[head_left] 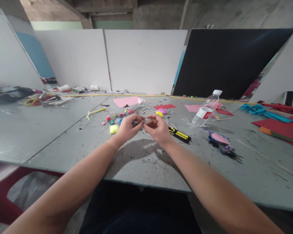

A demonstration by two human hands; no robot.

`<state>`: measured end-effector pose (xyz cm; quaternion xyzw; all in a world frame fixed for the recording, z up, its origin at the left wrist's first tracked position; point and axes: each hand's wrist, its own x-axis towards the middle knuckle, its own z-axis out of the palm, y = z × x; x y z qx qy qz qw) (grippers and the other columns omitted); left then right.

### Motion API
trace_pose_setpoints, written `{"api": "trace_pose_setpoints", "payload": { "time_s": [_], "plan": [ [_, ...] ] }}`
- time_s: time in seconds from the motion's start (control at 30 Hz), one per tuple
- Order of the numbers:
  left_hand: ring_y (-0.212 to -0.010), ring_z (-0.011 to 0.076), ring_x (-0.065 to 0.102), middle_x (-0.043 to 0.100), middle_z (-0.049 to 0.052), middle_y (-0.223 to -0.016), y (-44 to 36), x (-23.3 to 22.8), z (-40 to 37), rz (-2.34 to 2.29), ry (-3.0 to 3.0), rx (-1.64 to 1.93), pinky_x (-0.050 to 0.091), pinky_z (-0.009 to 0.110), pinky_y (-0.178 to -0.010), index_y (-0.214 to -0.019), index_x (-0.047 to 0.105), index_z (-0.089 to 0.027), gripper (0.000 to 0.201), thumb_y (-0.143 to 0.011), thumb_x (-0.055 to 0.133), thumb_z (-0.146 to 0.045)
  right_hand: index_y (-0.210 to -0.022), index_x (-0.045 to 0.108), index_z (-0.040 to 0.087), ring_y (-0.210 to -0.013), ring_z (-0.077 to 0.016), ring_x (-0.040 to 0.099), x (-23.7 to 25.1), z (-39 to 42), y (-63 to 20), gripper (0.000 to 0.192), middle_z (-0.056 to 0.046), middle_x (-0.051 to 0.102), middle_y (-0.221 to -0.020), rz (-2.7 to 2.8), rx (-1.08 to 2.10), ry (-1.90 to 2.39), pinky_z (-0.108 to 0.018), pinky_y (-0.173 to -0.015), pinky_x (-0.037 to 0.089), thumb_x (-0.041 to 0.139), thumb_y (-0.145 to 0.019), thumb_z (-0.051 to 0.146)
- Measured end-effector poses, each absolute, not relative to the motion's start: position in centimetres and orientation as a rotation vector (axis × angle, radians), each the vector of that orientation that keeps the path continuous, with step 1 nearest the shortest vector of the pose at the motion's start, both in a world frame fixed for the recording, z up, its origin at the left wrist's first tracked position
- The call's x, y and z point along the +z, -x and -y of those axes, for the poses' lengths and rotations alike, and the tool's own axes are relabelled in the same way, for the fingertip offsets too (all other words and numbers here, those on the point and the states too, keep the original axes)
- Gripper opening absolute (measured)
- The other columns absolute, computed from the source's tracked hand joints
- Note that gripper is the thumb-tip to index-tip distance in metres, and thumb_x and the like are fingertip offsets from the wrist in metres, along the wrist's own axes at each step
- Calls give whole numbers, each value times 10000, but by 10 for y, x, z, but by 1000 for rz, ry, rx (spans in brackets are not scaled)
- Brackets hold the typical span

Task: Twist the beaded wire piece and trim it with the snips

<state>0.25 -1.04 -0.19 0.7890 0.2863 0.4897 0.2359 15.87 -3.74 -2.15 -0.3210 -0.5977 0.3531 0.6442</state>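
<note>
**Small item pinched between both hands above a cluttered surface: risk of drop and loss**

Both hands meet above the grey, scuffed work surface (136, 162). The left hand (128, 127) and the right hand (157, 127) are brought together, fingertips pinched on a small dark-and-clear item (140, 122) held between them. Its exact nature is too small to tell; it looks like a bit of thin wire or clear plastic.

Findings, taking that pinched item as the landmark:

- Just beyond it lies a scatter of small coloured beads and scraps (117, 117). If the grip slips, the item likely falls among them and is hard to pick out.
- Just right of it lies a black-and-yellow utility knife (180, 134), close to the right wrist. A sideways move of that wrist could knock it; whether the blade is out cannot be told.
- Left of it sits a yellow soft block (114, 129), near the left hand and liable to be nudged.
- Further right stands a tilted clear plastic water bottle with a red label and white cap (206, 109). A wide sweep could tip it onto the pink and red paper sheets (200, 109) beside it.
- Thin wooden sticks (268, 158) lie well to the right, clear of the hands.
</note>
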Motion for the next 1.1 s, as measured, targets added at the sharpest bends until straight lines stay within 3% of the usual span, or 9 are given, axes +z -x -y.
{"api": "trace_pose_setpoints", "payload": {
  "time_s": [0.23, 0.47, 0.7, 0.93, 1.1],
  "plan": [
    [-875, 181, 693, 738, 100, -972, -1, 0, 13, -786, -2255, 1385, 544, 237, -631, -750, 593, -167, 135, -834, 631, -266, -947, 543, 223, -558, -105, 547, -23, 37, -155, 373, 59, 618, -665, 1327, 814, 715, -270, -576, 465, 770, -675, 342],
    [-723, 143, 693, 747, 113, -974, -4, -1, 13, -733, -1955, 1331, 575, 262, -633, -746, 624, -148, 234, -812, 694, -362, -951, 570, 231, -602, -116, 591, -22, 38, -158, 366, 52, 628, -700, 1301, 928, 638, -286, -598, 516, 784, -684, 360],
    [-621, 113, 674, 766, 114, -981, -6, 3, 16, -694, -1741, 1243, 612, 295, -639, -748, 657, -140, 281, -738, 767, -398, -872, 660, 214, -598, -132, 630, -21, 34, -165, 228, 14, 685, -718, 1268, 964, 647, -333, -648, 567, 728, -727, 377],
    [-588, 133, 665, 708, 41, -649, -6, 2, 15, -732, -1787, 1233, 582, 270, -571, -825, 717, -150, 214, -765, 750, -352, -847, 682, 205, -579, -161, 661, -18, 39, -167, 257, 2, 683, -642, 1354, 806, 710, -348, -622, 577, 724, -755, 442],
    [-625, 133, 683, 765, 83, -811, -6, 5, 19, -708, -1796, 1245, 610, 285, -605, -841, 748, -139, 240, -756, 755, -364, -849, 683, 208, -620, -171, 685, -20, 37, -169, 265, -5, 696, -659, 1382, 782, 714, -352, -638, 586, 715, -760, 456]
  ]
}}
